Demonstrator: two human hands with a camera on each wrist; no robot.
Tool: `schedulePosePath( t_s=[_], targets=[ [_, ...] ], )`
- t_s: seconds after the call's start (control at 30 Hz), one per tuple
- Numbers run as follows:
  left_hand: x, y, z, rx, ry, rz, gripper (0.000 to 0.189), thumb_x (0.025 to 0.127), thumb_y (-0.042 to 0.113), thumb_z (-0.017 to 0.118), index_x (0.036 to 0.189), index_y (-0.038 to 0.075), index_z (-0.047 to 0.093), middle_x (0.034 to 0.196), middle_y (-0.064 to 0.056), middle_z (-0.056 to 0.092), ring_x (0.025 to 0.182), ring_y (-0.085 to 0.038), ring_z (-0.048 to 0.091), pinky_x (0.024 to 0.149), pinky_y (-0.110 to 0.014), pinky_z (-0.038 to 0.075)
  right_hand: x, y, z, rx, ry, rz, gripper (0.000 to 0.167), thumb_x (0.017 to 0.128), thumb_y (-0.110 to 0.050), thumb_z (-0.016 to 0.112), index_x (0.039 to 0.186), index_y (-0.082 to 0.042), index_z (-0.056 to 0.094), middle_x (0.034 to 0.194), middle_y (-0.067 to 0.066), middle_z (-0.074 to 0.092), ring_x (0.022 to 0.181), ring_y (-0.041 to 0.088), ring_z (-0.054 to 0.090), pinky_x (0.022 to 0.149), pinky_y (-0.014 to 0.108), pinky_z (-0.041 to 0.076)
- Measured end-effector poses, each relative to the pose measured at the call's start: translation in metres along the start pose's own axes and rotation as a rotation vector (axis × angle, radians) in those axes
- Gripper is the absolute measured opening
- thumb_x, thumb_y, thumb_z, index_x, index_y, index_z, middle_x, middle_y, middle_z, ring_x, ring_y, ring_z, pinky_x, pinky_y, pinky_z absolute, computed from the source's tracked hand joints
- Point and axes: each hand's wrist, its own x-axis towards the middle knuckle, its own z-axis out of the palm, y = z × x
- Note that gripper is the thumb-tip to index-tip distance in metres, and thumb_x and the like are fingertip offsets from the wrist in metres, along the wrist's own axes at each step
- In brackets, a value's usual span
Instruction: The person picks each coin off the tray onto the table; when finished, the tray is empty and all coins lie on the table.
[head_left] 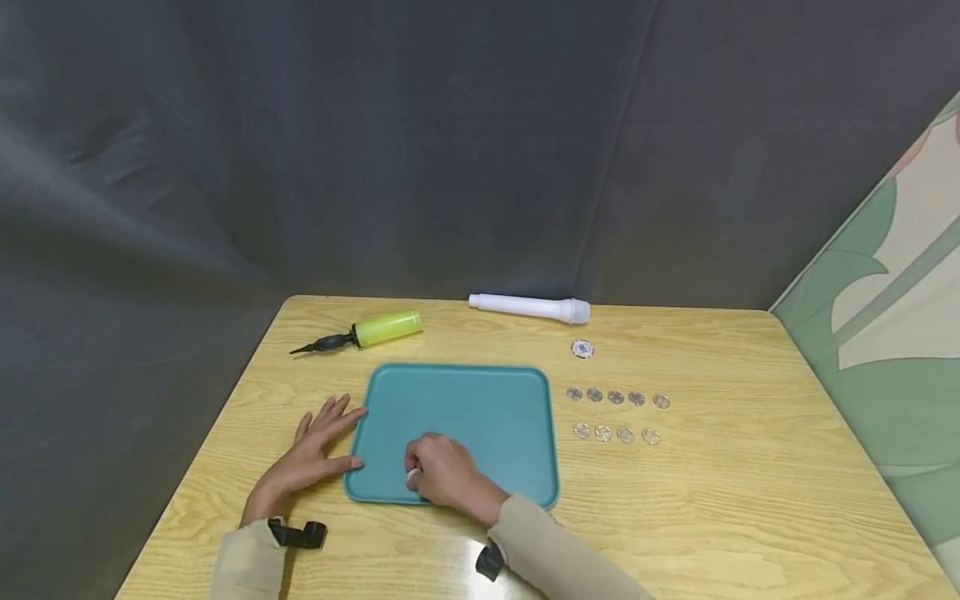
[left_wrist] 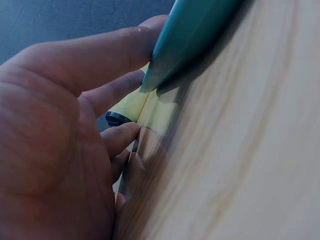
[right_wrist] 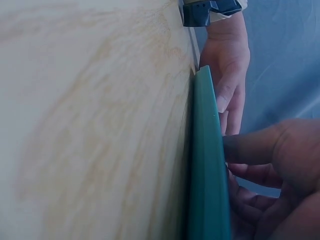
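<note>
A teal rectangular tray (head_left: 487,400) lies on the wooden table. At its left edge my left hand (head_left: 306,460) rests with fingers spread, thumb and forefinger touching the rim; the left wrist view shows these fingers against the tray's side (left_wrist: 192,40). Over the tray's front left part, my right hand (head_left: 450,471) has its fingers curled and pinches a small whitish round thing (head_left: 413,473), mostly covered by the fingers. From the right wrist, the tray wall (right_wrist: 207,165) hides the fingertips and what they hold.
Right of the tray lie two rows of several silvery coins (head_left: 616,397). Behind them is a white and red poker chip (head_left: 582,349). A white toy microphone (head_left: 528,307) and a yellow-green hand pump (head_left: 386,328) lie toward the back edge. Dark cloth (head_left: 450,150) hangs behind the table.
</note>
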Motion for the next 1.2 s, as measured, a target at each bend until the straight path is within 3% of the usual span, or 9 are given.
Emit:
schedulePosePath(
  t_s=[0.3, 0.43, 0.6, 0.7, 0.87, 1.2],
  targets=[
    [0.000, 0.001, 0.000, -0.006, -0.003, -0.007, 0.077, 0.086, 0.030, 0.078, 0.154, 0.016, 0.043, 0.167, -0.025, 0.012, 0.154, -0.051, -0.004, 0.117, -0.071, -0.012, 0.000, 0.005, -0.003, 0.083, 0.015, -0.038, 0.017, 0.079, -0.011, 0.080, 0.070, -0.016, 0.066, 0.062, -0.010, 0.060, 0.057, -0.003, 0.045, 0.054, 0.013, 0.038],
    [0.000, 0.002, 0.000, -0.002, -0.003, -0.018, 0.078, 0.086, 0.031, 0.078, 0.153, 0.016, 0.043, 0.167, -0.025, 0.012, 0.155, -0.050, -0.004, 0.117, -0.070, -0.012, -0.001, 0.010, -0.007, 0.247, -0.002, -0.063, 0.013, 0.080, -0.003, 0.079, 0.073, -0.007, 0.069, 0.060, -0.001, 0.065, 0.052, -0.006, 0.047, 0.057, 0.010, 0.042],
    [0.000, 0.002, 0.000, -0.007, -0.002, -0.024, 0.078, 0.085, 0.032, 0.078, 0.153, 0.017, 0.043, 0.168, -0.024, 0.012, 0.155, -0.049, -0.004, 0.117, -0.070, -0.013, -0.002, 0.015, -0.013, 0.482, -0.060, 0.012, 0.008, 0.085, 0.004, 0.073, 0.078, 0.001, 0.071, 0.061, 0.011, 0.069, 0.045, 0.002, 0.059, 0.049, 0.015, 0.050],
    [0.000, 0.002, 0.000, -0.011, -0.003, -0.025, 0.078, 0.085, 0.032, 0.078, 0.153, 0.018, 0.043, 0.168, -0.024, 0.012, 0.155, -0.049, -0.005, 0.117, -0.070, -0.013, -0.003, 0.019, -0.018, 0.557, -0.078, 0.056, 0.005, 0.087, 0.003, 0.070, 0.082, 0.003, 0.073, 0.064, 0.014, 0.070, 0.048, 0.012, 0.065, 0.046, 0.018, 0.052],
    [0.000, 0.001, 0.000, -0.006, -0.005, -0.019, 0.077, 0.086, 0.032, 0.078, 0.153, 0.017, 0.043, 0.168, -0.024, 0.012, 0.155, -0.050, -0.005, 0.117, -0.070, -0.013, -0.007, 0.028, -0.028, 0.642, -0.085, 0.075, 0.008, 0.089, 0.003, 0.069, 0.094, 0.007, 0.075, 0.072, 0.017, 0.072, 0.058, 0.024, 0.071, 0.052, 0.027, 0.058],
    [0.000, -0.001, 0.000, 0.002, -0.005, -0.019, 0.077, 0.086, 0.033, 0.077, 0.154, 0.020, 0.043, 0.168, -0.023, 0.012, 0.155, -0.049, -0.004, 0.117, -0.071, -0.013, -0.016, 0.050, -0.049, 0.807, -0.064, 0.122, 0.019, 0.092, 0.004, 0.063, 0.106, 0.011, 0.073, 0.086, 0.024, 0.075, 0.069, 0.022, 0.074, 0.065, 0.037, 0.064]
  ],
)
